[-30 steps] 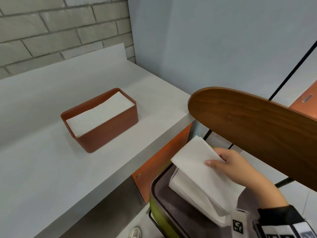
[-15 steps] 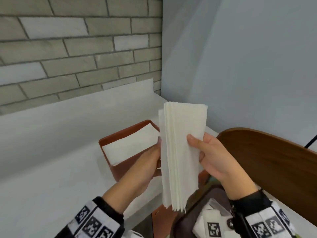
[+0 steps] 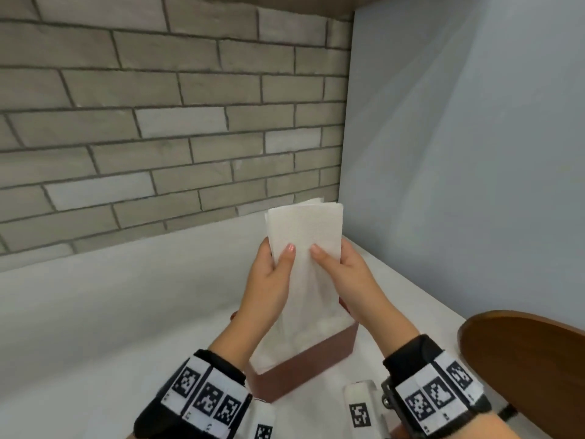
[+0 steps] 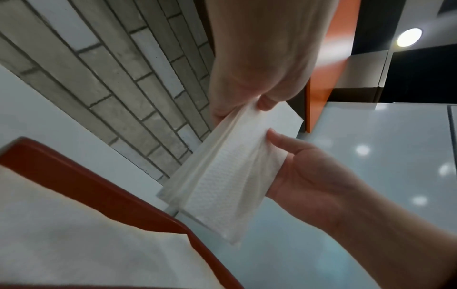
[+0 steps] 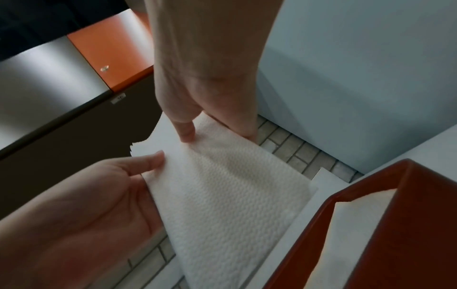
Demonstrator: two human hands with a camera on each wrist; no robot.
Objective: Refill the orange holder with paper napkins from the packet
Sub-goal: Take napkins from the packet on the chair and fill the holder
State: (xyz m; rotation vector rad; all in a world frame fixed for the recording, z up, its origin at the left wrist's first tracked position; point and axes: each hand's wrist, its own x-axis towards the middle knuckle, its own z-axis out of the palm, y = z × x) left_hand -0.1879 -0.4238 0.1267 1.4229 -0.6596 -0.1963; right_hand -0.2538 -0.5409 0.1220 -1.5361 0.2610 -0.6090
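A stack of white paper napkins [image 3: 305,236] stands upright, its lower end just above the orange holder [image 3: 304,369]. My left hand [image 3: 278,258] grips the stack's left edge, thumb on the front. On the right edge my right hand [image 3: 329,258] holds it the same way. In the left wrist view the napkins [image 4: 227,176] hang past the holder's rim [image 4: 86,185], which has white napkins inside. The right wrist view shows both thumbs pressed on the napkins [image 5: 222,185] beside the holder [image 5: 408,224]. The packet is out of view.
The holder stands on a white counter [image 3: 126,312] in a corner, with a grey brick wall [image 3: 158,122] behind and a pale blue wall [image 3: 459,153] to the right. A brown wooden chair back [image 3: 522,359] rises at the lower right, close to my right wrist.
A second ago my right hand alone lifted the napkins from down beside the chair. My left hand joined, and the stack has turned its flat face to me over the holder.
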